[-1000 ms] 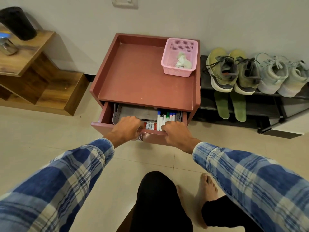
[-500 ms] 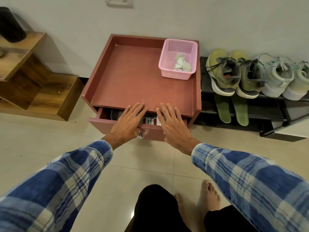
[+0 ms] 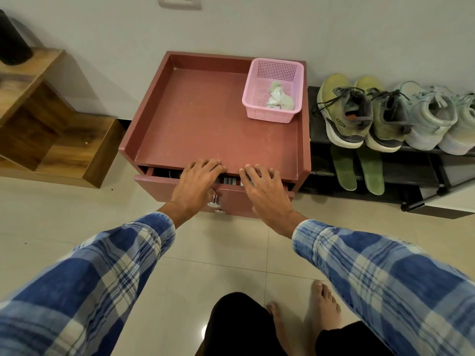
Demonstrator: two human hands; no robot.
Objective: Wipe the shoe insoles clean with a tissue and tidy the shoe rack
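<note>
Nearest us, the left hand [image 3: 198, 181] and right hand [image 3: 264, 187] lie side by side over the drawer [image 3: 154, 186] front, fingers spread and slightly bent, gripping nothing, tips at the cabinet's [image 3: 205, 119] front edge. The drawer stands a crack open; we judge we are closing it, and a short level push should seat it. Farther off, the tissue [image 3: 279, 97] lies in the basket [image 3: 272, 116] at the cabinet's far right corner. Two insoles [image 3: 344, 170] lean on the rack [image 3: 424, 170] under the shoes [image 3: 344, 116].
</note>
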